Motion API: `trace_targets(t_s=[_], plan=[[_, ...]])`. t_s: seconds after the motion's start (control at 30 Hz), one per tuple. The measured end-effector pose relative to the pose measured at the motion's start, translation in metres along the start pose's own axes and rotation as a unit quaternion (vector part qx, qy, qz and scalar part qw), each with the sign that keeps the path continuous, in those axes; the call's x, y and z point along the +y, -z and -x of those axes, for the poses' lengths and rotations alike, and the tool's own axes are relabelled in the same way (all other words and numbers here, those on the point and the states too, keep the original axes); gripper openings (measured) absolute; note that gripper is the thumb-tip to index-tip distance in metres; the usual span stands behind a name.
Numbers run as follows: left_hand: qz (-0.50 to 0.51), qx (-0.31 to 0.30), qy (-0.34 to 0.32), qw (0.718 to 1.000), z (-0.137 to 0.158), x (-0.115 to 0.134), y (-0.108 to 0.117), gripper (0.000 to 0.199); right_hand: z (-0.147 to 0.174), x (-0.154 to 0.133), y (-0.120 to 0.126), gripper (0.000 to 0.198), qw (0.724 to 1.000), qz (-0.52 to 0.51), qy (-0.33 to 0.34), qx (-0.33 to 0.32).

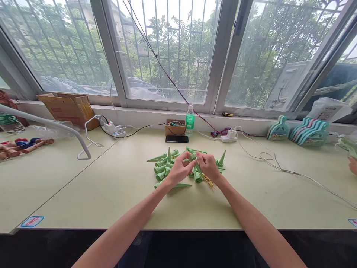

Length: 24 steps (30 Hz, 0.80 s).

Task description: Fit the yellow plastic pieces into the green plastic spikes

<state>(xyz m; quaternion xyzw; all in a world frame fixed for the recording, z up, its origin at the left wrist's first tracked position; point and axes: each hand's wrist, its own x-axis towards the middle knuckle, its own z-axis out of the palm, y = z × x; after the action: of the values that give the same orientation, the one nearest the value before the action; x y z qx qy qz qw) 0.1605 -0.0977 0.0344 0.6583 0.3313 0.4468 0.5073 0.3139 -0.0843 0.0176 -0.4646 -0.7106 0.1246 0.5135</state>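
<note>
My left hand [180,168] and my right hand [208,166] meet over the middle of a pile. Between them they grip a light green plastic spike [199,170], its ribbed round end near my left fingertips and its tapered part slanting down under my right hand. Around and beneath them lie several more green plastic spikes [160,176], some on their sides. One cone stands point up at the left [169,155], another cone leans at the right [222,159]. Small yellow plastic pieces [208,181] show below my right hand. My fingers hide part of the held spike.
Behind the pile lie a black phone [177,139], a small cardboard box [175,128] and a water bottle [190,122]. White cables [275,165] cross the table's right side. Teal hanger-like pieces [309,133] stand at the far right, near another person's hand [353,165]. A lamp arm [55,123] reaches in from the left.
</note>
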Motion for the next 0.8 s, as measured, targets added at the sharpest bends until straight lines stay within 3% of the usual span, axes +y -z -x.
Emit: trace_targets(t_s=[0.47,0.8], plan=[[-0.073,0.010,-0.059,0.996,0.0034,0.0012,-0.0015,0.025,-0.0001,-0.0047,0.0029,0.055,1.000,-0.019,-0.010,-0.010],[-0.147,0.059,-0.127,0.979,0.0012,-0.0058,-0.0021,0.019,-0.0010,-0.0061,0.0037,0.055,1.000,-0.015,-0.003,0.005]])
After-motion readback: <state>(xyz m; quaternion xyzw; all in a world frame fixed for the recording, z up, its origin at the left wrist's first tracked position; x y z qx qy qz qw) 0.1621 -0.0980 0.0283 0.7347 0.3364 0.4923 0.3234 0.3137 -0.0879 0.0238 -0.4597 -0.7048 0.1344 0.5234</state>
